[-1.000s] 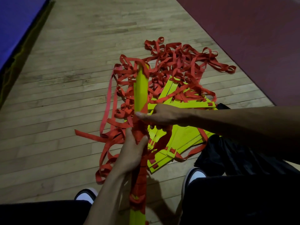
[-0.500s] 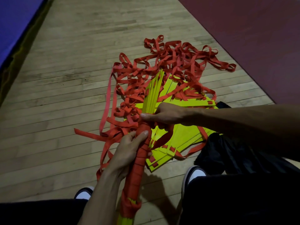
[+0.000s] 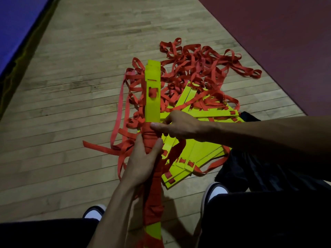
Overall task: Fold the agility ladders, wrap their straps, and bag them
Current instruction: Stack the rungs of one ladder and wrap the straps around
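Wood floor [image 3: 75, 97] fills the frame, dark red mat [image 3: 279, 38] upper right, blue mat [image 3: 16, 24] upper left. Loose red straps [image 3: 197, 68] and fanned yellow rungs [image 3: 195, 151] lie centre-right. Stacked rung bundle [image 3: 152, 97] stands centre, its lower half strap-wrapped. Left hand [image 3: 143, 161] grips the wrapped part; right hand [image 3: 179, 126] pinches strap at the wrap's top edge.

We see the folded rung bundle [image 3: 152, 97] standing before us, the left hand [image 3: 143, 161] below the right hand [image 3: 179, 126] on it. Behind and right lie fanned rungs [image 3: 195, 154] under loose straps [image 3: 197, 68] (all on the wooden floor [image 3: 80, 86]); a bag [image 3: 250, 169] sits rightmost.
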{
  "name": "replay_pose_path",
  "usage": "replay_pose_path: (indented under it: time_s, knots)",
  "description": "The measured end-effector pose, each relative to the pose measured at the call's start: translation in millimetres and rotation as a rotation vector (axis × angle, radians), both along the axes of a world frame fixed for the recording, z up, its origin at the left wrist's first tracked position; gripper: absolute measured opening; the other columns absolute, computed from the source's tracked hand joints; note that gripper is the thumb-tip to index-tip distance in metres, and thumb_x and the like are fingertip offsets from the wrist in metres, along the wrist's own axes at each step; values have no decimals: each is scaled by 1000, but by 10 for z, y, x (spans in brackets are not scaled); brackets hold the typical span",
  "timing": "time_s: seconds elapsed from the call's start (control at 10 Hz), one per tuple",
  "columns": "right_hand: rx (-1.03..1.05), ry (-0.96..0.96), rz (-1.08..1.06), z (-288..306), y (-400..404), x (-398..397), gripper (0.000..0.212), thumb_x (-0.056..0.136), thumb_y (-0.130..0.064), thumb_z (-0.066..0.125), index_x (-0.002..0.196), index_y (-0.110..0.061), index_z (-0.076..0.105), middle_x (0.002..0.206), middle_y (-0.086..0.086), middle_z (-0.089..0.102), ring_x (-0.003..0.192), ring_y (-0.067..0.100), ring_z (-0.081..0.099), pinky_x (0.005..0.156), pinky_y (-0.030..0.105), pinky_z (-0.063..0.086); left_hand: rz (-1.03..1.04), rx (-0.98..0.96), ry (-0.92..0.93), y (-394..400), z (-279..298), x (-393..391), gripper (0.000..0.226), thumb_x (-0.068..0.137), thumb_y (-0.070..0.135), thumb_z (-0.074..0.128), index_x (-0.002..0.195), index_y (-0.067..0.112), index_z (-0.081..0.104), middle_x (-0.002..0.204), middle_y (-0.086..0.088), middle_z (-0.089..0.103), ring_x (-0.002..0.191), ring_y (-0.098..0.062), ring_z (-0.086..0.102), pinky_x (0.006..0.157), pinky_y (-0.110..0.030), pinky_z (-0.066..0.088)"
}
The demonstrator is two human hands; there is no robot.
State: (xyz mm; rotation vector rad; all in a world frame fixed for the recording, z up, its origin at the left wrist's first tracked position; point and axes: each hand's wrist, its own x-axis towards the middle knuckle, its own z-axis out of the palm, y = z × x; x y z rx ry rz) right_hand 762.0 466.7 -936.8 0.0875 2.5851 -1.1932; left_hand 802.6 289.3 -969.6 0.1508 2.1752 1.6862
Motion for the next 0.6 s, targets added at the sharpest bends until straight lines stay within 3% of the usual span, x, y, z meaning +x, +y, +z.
replay_pose_path:
  time_s: [0.1,0.2,0.3,0.4,0.5,0.6]
  knots:
    - [-77,-56,-25,29,1,-48,62,92,-57,59,78,3,69,62,5,55,54,14,51,46,22,40,2,265,-184,-2,13,-17,34,94,57,54,124,41,53,111,-15,68,90,-29,73,75,-60,60]
    - [-123,-122,-45,3,34,-30,56,94,-55,57,74,-3,66,60,0,54,48,10,49,43,18,40,-11,429,-301,-23,22,21,33,104,37,42,135,31,51,110,-10,70,90,-23,72,77,-52,60]
    - [-96,-191,-36,24,73,-16,56,96,-55,53,73,-5,64,56,-1,56,43,8,50,42,17,42,-7,379,-320,-53,-53,6,37,101,29,49,137,21,52,114,-18,70,94,-29,69,86,-55,56]
    - [-27,-210,-52,32,105,-16,56,97,-52,52,63,-8,57,40,-7,52,32,3,46,35,13,38,46,245,-305,-50,-110,-19,58,84,33,68,135,10,53,110,-19,72,92,-32,71,83,-49,58]
    - [-1,-223,-12,-33,90,-54,54,96,-53,54,63,-11,56,42,-6,52,30,2,45,33,12,36,16,66,-268,-30,-117,-11,67,69,45,86,124,15,62,103,-10,76,91,-29,75,83,-48,60]
    - [37,-206,-14,-121,55,-86,58,92,-61,55,62,-11,57,39,-7,53,35,6,49,39,17,40,-53,-185,-75,-10,-102,16,55,59,58,82,100,24,67,83,-6,75,74,-26,73,73,-47,60]
